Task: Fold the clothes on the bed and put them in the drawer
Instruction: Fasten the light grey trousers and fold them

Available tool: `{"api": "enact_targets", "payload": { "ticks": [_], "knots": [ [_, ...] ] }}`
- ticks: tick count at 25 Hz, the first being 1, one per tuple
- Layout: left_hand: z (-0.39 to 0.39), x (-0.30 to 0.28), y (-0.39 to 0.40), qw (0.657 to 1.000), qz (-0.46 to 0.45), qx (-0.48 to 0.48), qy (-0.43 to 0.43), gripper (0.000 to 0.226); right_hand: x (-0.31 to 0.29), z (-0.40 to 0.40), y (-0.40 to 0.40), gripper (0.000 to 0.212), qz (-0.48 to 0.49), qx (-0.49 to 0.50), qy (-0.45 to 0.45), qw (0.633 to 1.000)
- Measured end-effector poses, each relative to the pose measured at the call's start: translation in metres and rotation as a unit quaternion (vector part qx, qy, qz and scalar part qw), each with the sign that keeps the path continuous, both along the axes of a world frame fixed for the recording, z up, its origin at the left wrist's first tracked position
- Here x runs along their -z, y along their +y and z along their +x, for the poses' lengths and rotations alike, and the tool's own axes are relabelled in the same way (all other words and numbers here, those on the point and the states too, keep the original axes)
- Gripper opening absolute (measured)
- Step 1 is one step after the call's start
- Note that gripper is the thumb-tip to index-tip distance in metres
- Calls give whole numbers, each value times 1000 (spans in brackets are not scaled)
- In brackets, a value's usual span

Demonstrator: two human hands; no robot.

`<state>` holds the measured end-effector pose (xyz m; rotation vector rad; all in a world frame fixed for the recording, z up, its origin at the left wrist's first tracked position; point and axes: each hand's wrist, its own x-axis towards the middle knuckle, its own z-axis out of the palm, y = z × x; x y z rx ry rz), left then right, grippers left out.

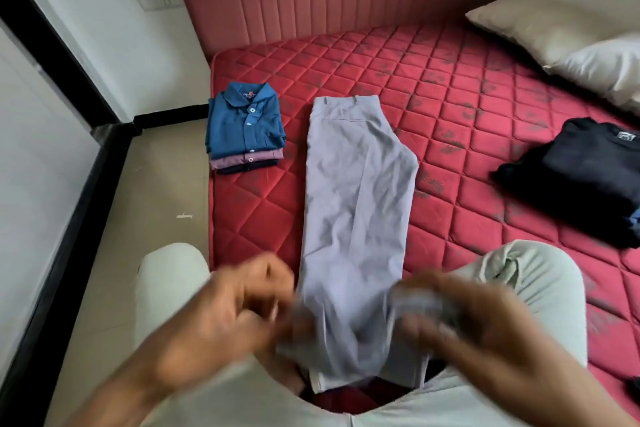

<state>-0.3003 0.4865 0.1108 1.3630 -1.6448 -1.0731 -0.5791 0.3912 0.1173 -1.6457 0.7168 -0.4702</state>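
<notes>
On the bed (450,87), grey trousers (356,191): soft, light, best taken at hem corners; both blurred hands (235,308) apparently pinching there.

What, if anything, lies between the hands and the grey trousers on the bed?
Nothing visible. Both the left hand and right hand are already at the hem end of the grey trousers; motion blur hides the exact grip.
</notes>
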Motion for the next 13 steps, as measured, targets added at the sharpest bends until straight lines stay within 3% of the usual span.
{"api": "enact_targets", "payload": {
  "ticks": [2,3,5,7,9,13],
  "knots": [
    [-2,9,-54,977,-11,-154,147,17,4,16,-45,24,51,147,-111,982],
    [-3,19,-84,959,-14,-218,179,23,14,24,-66,34,108,175,-143,968],
    [-6,62,-135,928,48,-268,253,33,56,49,-92,47,203,182,-122,954],
    [-9,107,-153,896,188,-278,289,53,108,64,-99,49,259,220,-82,937],
    [-10,137,-153,879,262,-273,288,48,138,68,-103,47,280,293,-53,913],
    [6,111,-213,910,120,-297,265,29,120,78,-162,36,238,354,-78,901]
  ]
}}
